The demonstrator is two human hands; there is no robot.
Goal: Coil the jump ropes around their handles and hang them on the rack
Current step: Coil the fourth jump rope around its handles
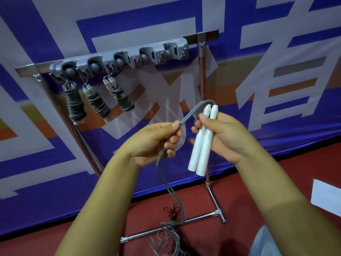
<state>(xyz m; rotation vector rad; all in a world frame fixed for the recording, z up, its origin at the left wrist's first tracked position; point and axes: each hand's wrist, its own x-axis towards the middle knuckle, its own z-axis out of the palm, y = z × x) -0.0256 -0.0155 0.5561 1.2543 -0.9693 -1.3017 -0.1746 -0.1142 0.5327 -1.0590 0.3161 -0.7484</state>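
Coiling is the step in hand, and it looks to be at its very start: the two white handles [202, 143] are bare, with no turn of cord on them yet. The right hand [224, 137] has its grip curled round both handles, held side by side, thumb across the front. Their long axis runs steeply, tapered tips up and slightly right, blunt ends down and left toward the floor. The grey cord [191, 111] leaves the tips, arches over to the left and passes into the left hand [156, 141], whose thumb and curled fingers pinch the doubled strand. From there it drops to the red floor [258, 174], where the slack lies in a loose tangle by the stand's chrome foot [184, 221].

On the rack [120, 60], far and left, three coiled ropes [96, 100] hang already; the hooks to their right look free.

The next move, as I judge it, calls for the left hand to carry the cord round the handles near the tips, keeping tension while feeding slack up from the floor; the tangle below may snag
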